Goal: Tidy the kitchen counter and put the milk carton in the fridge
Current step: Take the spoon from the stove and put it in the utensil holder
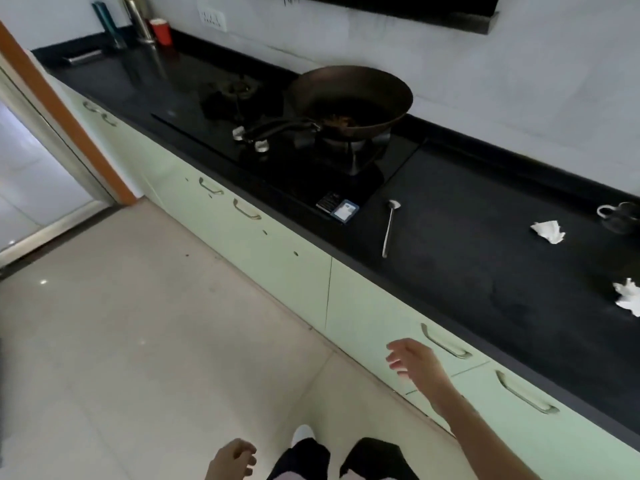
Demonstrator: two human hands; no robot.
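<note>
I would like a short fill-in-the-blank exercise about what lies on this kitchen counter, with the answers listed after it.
1. The large dark wok sits on the ____.
2. The long metal spoon lies to the ____ of the small blue-and-white box.
3. ____ crumpled white tissues lie on the black counter.
4. The right hand holds ____.

Answers: stove; right; Two; nothing

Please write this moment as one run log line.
left hand: empty | right hand: open, empty | spoon, tissues on counter

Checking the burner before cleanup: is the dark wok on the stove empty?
Not empty. The dark round wok sits on the burner of the black glass stove with brownish bits in its bottom; what they are cannot be told.
</note>
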